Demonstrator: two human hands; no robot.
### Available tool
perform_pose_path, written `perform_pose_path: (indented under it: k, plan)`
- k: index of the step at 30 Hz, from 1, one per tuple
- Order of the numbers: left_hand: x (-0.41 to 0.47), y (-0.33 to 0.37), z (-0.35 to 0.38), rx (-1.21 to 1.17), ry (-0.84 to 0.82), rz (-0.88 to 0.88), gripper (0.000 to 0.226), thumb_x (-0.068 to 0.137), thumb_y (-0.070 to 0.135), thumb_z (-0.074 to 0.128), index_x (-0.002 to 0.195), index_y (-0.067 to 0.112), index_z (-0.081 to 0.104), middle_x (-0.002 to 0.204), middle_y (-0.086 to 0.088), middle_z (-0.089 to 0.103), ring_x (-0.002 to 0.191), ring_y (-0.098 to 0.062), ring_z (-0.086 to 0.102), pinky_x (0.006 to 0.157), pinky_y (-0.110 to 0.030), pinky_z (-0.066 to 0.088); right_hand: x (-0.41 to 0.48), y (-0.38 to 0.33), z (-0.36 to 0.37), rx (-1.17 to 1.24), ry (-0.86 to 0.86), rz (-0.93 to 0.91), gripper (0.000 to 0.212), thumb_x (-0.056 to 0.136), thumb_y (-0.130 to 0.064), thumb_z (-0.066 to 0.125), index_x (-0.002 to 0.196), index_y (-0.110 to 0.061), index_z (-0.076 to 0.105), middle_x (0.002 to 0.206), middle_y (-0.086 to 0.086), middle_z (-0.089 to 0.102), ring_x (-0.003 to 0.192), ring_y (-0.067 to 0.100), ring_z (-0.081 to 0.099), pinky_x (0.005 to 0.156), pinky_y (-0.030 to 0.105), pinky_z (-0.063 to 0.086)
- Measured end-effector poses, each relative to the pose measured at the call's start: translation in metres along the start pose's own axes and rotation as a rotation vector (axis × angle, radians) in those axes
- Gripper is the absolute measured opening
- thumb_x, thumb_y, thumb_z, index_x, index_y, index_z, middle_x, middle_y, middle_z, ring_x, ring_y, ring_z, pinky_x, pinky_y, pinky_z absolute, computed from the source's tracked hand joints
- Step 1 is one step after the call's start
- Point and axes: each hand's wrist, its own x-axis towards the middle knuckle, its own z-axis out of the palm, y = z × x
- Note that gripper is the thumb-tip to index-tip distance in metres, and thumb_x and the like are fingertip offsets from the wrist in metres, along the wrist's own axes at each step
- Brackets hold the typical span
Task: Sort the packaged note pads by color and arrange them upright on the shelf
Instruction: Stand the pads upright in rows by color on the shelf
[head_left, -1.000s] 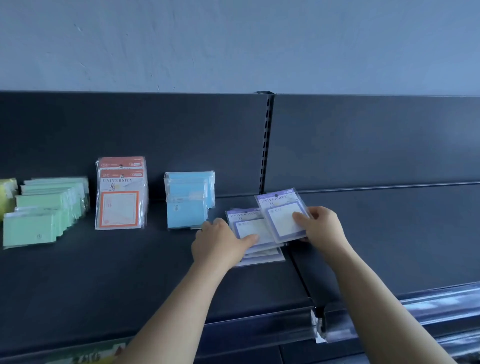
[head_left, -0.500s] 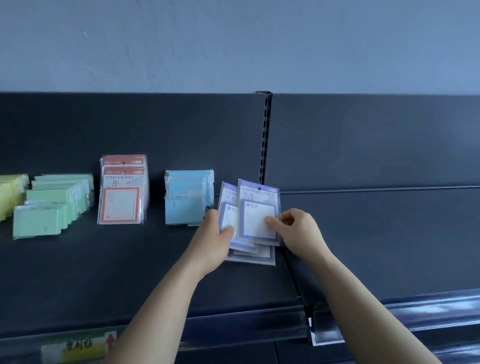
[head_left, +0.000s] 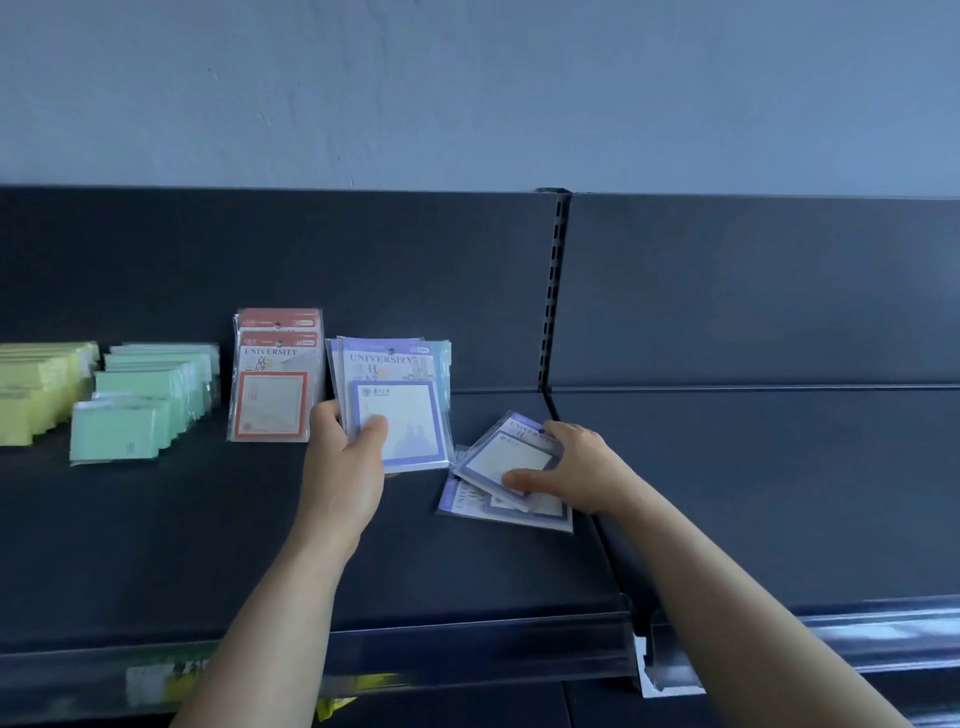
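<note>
On the dark metal shelf (head_left: 182, 530), right of centre, I have the purple sort in both hands. My left hand (head_left: 343, 467) grips an upright bundle of purple-bordered, clear-wrapped note pads (head_left: 397, 415), thumb across the front face. The bundle stands just in front of the pale blue wrapped packs (head_left: 444, 364) and right of the orange-bordered wrapped packs (head_left: 272, 387). My right hand (head_left: 576, 467) is apart from the left, near the slotted upright post (head_left: 553, 291). It pinches the top loose purple-bordered pad (head_left: 506, 460), which sits skewed on a flat pile of purple-bordered pads (head_left: 467, 501). I cannot tell whether that pad is clear of the pile.

To do this well, I judge I should lift that one pad alone. The sleeves look slick, so a drag would likely fan the pile toward the shelf seam. I would turn it header up and facing me, then slide it against the front of the bundle, easing my left thumb only enough to admit it. The bottom edges want squaring on the shelf before I let go, or the bundle may slump. It also hides the blue packs, so I reckon purple needs its own spot to their right. Far left, the mint-green pads (head_left: 140, 410) and yellow pads (head_left: 36, 395) stand in rows.
</note>
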Motion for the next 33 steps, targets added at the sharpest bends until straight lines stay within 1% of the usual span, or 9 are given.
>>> perform_pose_path:
  k: [6, 9, 14, 17, 20, 22, 25, 29, 33]
  plan:
    - [-0.006, -0.004, -0.004, -0.003, -0.038, -0.046, 0.017, 0.095, 0.018, 0.049, 0.111, 0.026, 0.048, 0.106, 0.012, 0.062, 0.098, -0.014, 0.062, 0.088, -0.048, 0.054, -0.005, -0.002, -0.012, 0.107, 0.075, -0.019, 0.092, 0.062, -0.039, 0.086, 0.139, -0.024, 0.038, 0.124, -0.003, 0.04, 0.115, 0.016, 0.042, 0.091, 0.029, 0.04]
    - [-0.009, 0.0, -0.004, -0.058, -0.088, -0.035, 0.022, 0.097, 0.014, 0.047, 0.112, 0.031, 0.047, 0.107, 0.016, 0.062, 0.097, -0.009, 0.064, 0.076, -0.037, 0.058, -0.009, 0.0, -0.025, 0.44, 0.16, -0.045, 0.072, 0.069, -0.015, 0.083, 0.132, -0.019, 0.049, 0.114, -0.001, 0.058, 0.095, 0.015, 0.06, 0.08, 0.025, 0.047]
    - [-0.016, 0.007, 0.005, -0.064, -0.24, -0.04, 0.027, 0.101, 0.02, 0.043, 0.123, 0.034, 0.047, 0.112, 0.013, 0.061, 0.096, -0.01, 0.065, 0.068, -0.036, 0.06, -0.014, -0.002, -0.039, 0.881, -0.028, -0.158, 0.04, 0.073, 0.005, 0.076, 0.11, -0.006, 0.062, 0.1, 0.008, 0.073, 0.088, 0.023, 0.07, 0.079, 0.033, 0.056]
    - [-0.022, 0.005, 0.014, -0.079, -0.361, -0.036, 0.017, 0.099, 0.031, 0.049, 0.113, 0.039, 0.051, 0.108, 0.009, 0.067, 0.098, -0.015, 0.067, 0.079, -0.045, 0.058, -0.011, -0.018, -0.034, 0.735, -0.035, -0.197, 0.045, 0.07, 0.003, 0.08, 0.108, -0.008, 0.061, 0.098, 0.006, 0.071, 0.084, 0.018, 0.067, 0.081, 0.033, 0.055]
    - [-0.027, 0.001, 0.017, 0.031, -0.386, 0.056, 0.032, 0.089, 0.037, 0.065, 0.117, 0.039, 0.05, 0.111, 0.018, 0.065, 0.103, -0.004, 0.062, 0.089, -0.03, 0.048, -0.007, -0.03, -0.024, 0.7, 0.067, -0.211, 0.055, 0.067, -0.003, 0.085, 0.114, -0.015, 0.058, 0.101, 0.002, 0.062, 0.08, 0.011, 0.059, 0.079, 0.027, 0.054]
    - [-0.027, 0.0, 0.015, 0.053, -0.268, 0.082, 0.032, 0.089, 0.031, 0.065, 0.117, 0.033, 0.049, 0.109, 0.017, 0.063, 0.098, -0.001, 0.061, 0.08, -0.024, 0.046, -0.006, -0.032, -0.021, 0.585, 0.113, -0.195, 0.073, 0.069, -0.021, 0.086, 0.132, -0.02, 0.047, 0.118, -0.002, 0.056, 0.097, 0.008, 0.058, 0.079, 0.019, 0.05]
    - [-0.022, -0.001, 0.004, 0.0, -0.099, 0.079, 0.025, 0.093, 0.025, 0.059, 0.115, 0.027, 0.047, 0.103, 0.015, 0.063, 0.09, 0.001, 0.062, 0.069, -0.021, 0.045, -0.008, -0.021, -0.016, 0.17, -0.078, -0.148, 0.097, 0.069, -0.043, 0.082, 0.147, -0.02, 0.03, 0.144, -0.004, 0.043, 0.129, 0.013, 0.045, 0.103, 0.028, 0.041]
    - [-0.019, -0.004, -0.007, -0.067, -0.03, 0.043, 0.022, 0.096, 0.02, 0.056, 0.114, 0.027, 0.046, 0.101, 0.019, 0.062, 0.078, 0.015, 0.059, 0.062, -0.008, 0.04, -0.013, -0.018, -0.01, -0.144, -0.233, -0.17, 0.066, 0.065, -0.047, 0.083, 0.118, -0.024, 0.052, 0.115, -0.007, 0.055, 0.108, 0.018, 0.052, 0.089, 0.031, 0.045]
    - [-0.019, -0.01, -0.008, -0.066, -0.019, 0.022, 0.024, 0.095, 0.02, 0.056, 0.116, 0.026, 0.047, 0.104, 0.017, 0.063, 0.091, 0.003, 0.061, 0.069, -0.017, 0.043, -0.014, -0.016, -0.015, -0.147, -0.192, -0.081, 0.096, 0.056, -0.053, 0.086, 0.135, -0.022, 0.041, 0.126, -0.003, 0.042, 0.11, 0.016, 0.05, 0.095, 0.032, 0.045]
